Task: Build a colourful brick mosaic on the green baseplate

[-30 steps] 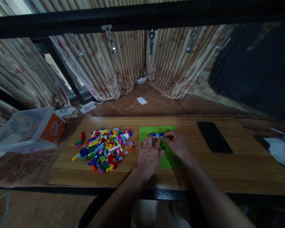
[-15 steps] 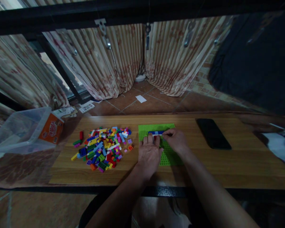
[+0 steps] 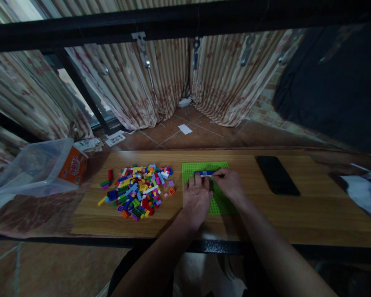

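Note:
A green studded baseplate (image 3: pixel 188 166) lies on the wooden table, partly under both hands. On it runs a row of blue bricks (image 3: pixel 200 173), with white and red pieces along its near side. My left hand (image 3: pixel 197 199) rests palm down over the plate's left part, its fingers stretched out and touching the near side of the row. My right hand (image 3: pixel 230 183) is at the row's right end, with thumb and index finger pinched together. Whatever lies between those fingertips is too small and covered to make out.
Loose coloured bricks (image 3: pixel 139 189) form a pile on the table's left half. A black phone (image 3: pixel 277 175) lies to the right of the plate. Beyond the left edge, a clear plastic box (image 3: pixel 40 169) with an orange label rests on its side. Curtains hang behind.
The camera view has shifted slightly, so the scene sits a little further right on the left side. Both hands keep nearly the same place on the baseplate.

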